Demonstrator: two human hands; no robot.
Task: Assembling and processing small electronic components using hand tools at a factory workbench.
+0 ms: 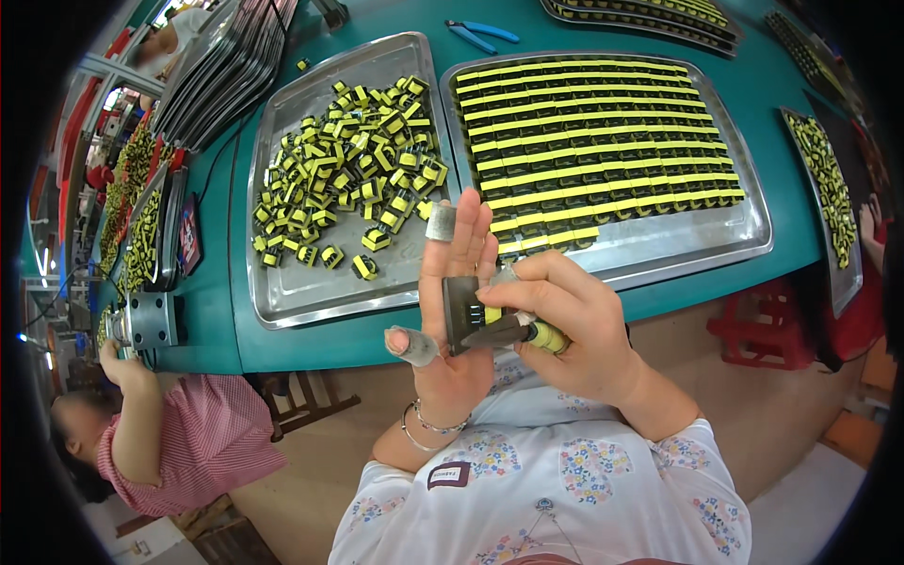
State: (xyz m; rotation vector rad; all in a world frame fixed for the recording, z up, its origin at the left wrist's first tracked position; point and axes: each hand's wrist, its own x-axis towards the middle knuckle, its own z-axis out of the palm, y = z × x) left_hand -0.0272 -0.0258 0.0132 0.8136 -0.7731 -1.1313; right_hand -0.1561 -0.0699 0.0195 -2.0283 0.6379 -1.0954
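Note:
My left hand (452, 273) is palm up, fingers stretched upward, with pale covers on the thumb and forefinger and bracelets at the wrist. A dark rectangular block (460, 315) rests in its palm. Closed beside it, my right hand (584, 320) grips a tool with a yellow-wrapped handle (548, 337) and a dark flat end lying against the block. Between the right fingertips and the block shows a small yellow-and-black part (492, 314), partly hidden. Beyond my left hand, a metal tray (282, 306) carries a loose heap of black-and-yellow transformer-like components (344, 169).
Another metal tray (697, 254) holds similar components in tight rows. Blue-handled cutters (485, 35) lie behind the trays on the green table (212, 301). Dark trays (226, 71) are stacked at far left. A co-worker in a striped shirt (202, 438) sits left; a red stool (763, 330) stands right.

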